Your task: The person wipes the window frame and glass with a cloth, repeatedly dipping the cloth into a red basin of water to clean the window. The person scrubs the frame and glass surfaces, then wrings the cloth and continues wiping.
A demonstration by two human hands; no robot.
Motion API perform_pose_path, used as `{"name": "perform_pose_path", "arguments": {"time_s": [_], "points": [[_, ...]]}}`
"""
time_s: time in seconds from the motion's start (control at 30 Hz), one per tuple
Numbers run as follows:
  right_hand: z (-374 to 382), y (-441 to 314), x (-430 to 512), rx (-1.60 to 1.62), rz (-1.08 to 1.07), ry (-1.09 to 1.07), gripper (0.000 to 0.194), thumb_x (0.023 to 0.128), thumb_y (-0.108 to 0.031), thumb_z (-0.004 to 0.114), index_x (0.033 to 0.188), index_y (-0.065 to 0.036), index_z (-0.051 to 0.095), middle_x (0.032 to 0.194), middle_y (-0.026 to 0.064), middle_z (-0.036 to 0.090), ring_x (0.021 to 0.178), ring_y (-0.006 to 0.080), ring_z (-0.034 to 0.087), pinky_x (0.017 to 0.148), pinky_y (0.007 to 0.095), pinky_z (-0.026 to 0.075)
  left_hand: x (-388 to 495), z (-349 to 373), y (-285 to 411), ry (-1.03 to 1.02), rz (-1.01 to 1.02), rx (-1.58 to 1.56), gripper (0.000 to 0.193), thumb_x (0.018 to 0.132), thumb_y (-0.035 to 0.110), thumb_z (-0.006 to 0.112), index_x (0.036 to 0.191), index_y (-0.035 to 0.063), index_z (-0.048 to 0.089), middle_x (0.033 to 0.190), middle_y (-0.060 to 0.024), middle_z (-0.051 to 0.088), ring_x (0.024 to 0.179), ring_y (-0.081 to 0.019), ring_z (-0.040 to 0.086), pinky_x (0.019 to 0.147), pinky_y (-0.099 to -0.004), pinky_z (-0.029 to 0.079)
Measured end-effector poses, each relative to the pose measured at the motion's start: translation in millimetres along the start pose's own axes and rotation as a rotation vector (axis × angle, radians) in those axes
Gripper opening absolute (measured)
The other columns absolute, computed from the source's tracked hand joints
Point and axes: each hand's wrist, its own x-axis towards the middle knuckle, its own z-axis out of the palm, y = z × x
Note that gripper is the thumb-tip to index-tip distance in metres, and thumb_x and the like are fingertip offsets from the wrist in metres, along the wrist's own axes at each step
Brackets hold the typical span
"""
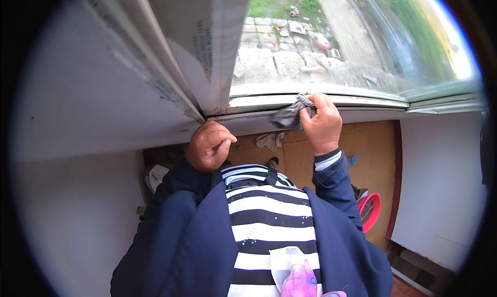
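Note:
A crumpled grey cloth (298, 111) is pinched between the thumb and fingers of my right hand (324, 122). It lies against the white lower rail of the window frame (268, 101), and its loose end hangs to the left, a little blurred. My left hand (209, 146) is curled into a loose fist at the left end of the sill, just below the frame's corner. Nothing shows in that fist. Behind the rail, the window glass (310, 73) gives a view of stone paving and grass outside.
A sash with a printed film strip (204, 44) stands at upper left beside a white wall (77, 102). Below, a pale cloth (268, 141) and a blue scrap (351, 160) lie on the wooden floor (303, 153). A red-rimmed basin (371, 211) sits at right.

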Motion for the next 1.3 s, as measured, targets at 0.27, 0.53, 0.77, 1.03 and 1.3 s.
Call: {"name": "perform_pose_path", "arguments": {"time_s": [0.27,0.53,0.77,1.03,1.3], "points": [[39.2,-81.3,-0.4,0.033,-0.272,-0.108,0.025,0.078,-0.017,0.075,0.100,-0.013,0.064,0.095,0.0083,0.064,0.079,0.0288,0.067,0.066,0.0391,0.055,-12.8,-9.0,3.7,-0.057,-0.068,0.015,0.009,0.084,0.000,0.065,0.089,0.0045,0.070,0.085,-0.0112,0.067,0.079,-0.0324,0.063,0.074,-0.0404,0.051],[44.5,-83.5,-6.4,0.430,-0.381,-0.183,0.033,0.075,-0.014,0.077,0.106,-0.010,0.066,0.109,0.0108,0.067,0.093,0.0336,0.068,0.081,0.0432,0.056,-16.5,-9.3,1.3,-0.033,-0.060,0.108,0.009,0.084,0.001,0.066,0.090,0.0056,0.071,0.087,-0.0122,0.068,0.081,-0.0334,0.064,0.075,-0.0410,0.052],[-43.5,-35.4,19.3,0.490,-0.234,0.330,0.035,0.082,0.002,0.071,0.116,-0.004,0.067,0.114,0.0173,0.070,0.107,0.0354,0.068,0.093,0.0418,0.054,36.9,2.7,21.8,-0.001,0.256,0.164,0.027,0.085,0.000,0.066,0.111,0.0069,0.072,0.116,-0.0125,0.066,0.106,-0.0334,0.064,0.095,-0.0414,0.051],[-95.5,34.1,105.9,0.013,-0.251,1.009,0.031,0.089,-0.003,0.071,0.118,-0.004,0.061,0.116,0.0143,0.059,0.115,0.0349,0.055,0.103,0.0482,0.043,77.6,41.5,-5.4,-0.268,0.276,0.407,0.019,0.085,0.013,0.072,0.104,0.0106,0.074,0.093,-0.0058,0.070,0.083,-0.0266,0.068,0.075,-0.0380,0.055],[26.4,6.4,38.7,-0.021,-0.896,0.306,0.032,0.084,-0.023,0.067,0.115,-0.026,0.067,0.123,-0.0018,0.058,0.113,0.0201,0.056,0.096,0.0364,0.045,83.1,57.7,-7.5,-0.101,0.232,0.503,0.010,0.078,0.013,0.073,0.086,0.0110,0.068,0.077,-0.0067,0.064,0.071,-0.0287,0.065,0.063,-0.0406,0.053]]}}
